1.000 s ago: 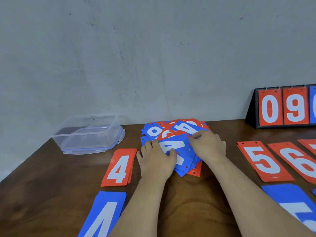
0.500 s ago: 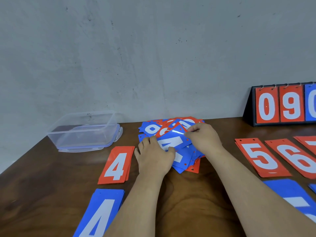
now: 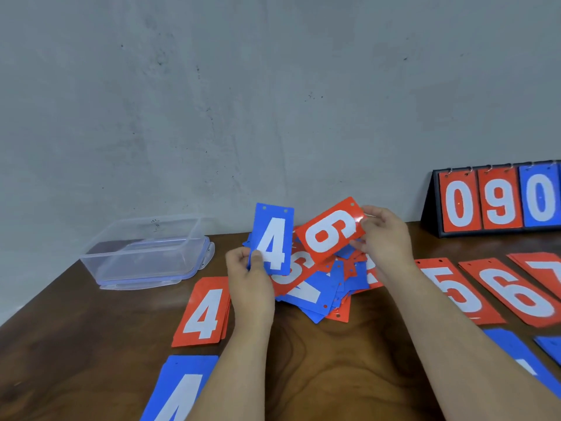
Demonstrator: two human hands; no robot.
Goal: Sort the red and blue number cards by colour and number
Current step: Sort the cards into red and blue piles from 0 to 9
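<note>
The sort is partly done, by my judgement. Along the left edge of the tabletop [image 3: 318, 375] lie a red 4 pile [image 3: 203, 311] and, nearer the front edge, a blue 4 pile [image 3: 182, 387]. Toward the right edge lie a red 5 pile [image 3: 455, 290], a red 6 pile [image 3: 522, 293] and a red 7 pile [image 3: 546, 268], with blue piles [image 3: 516, 350] in front of them whose numbers are cut off. A mixed heap [image 3: 321, 287] of red and blue cards lies near the back edge at the middle, not yet sorted. Above it, the left hand [image 3: 249, 278] pinches a blue 4 card [image 3: 271, 238] upright by its lower corner between thumb and curled fingers. The right hand [image 3: 385, 238] pinches a red 6 card [image 3: 331, 230] by one end, tilted. Each card likely goes to its matching pile. A clear plastic box [image 3: 145, 250] stands near the back left corner, seemingly on its own lid, and appears to hold nothing. A flip scoreboard [image 3: 498, 199] at the back right corner shows red 0, red 9 and blue 0.
</note>
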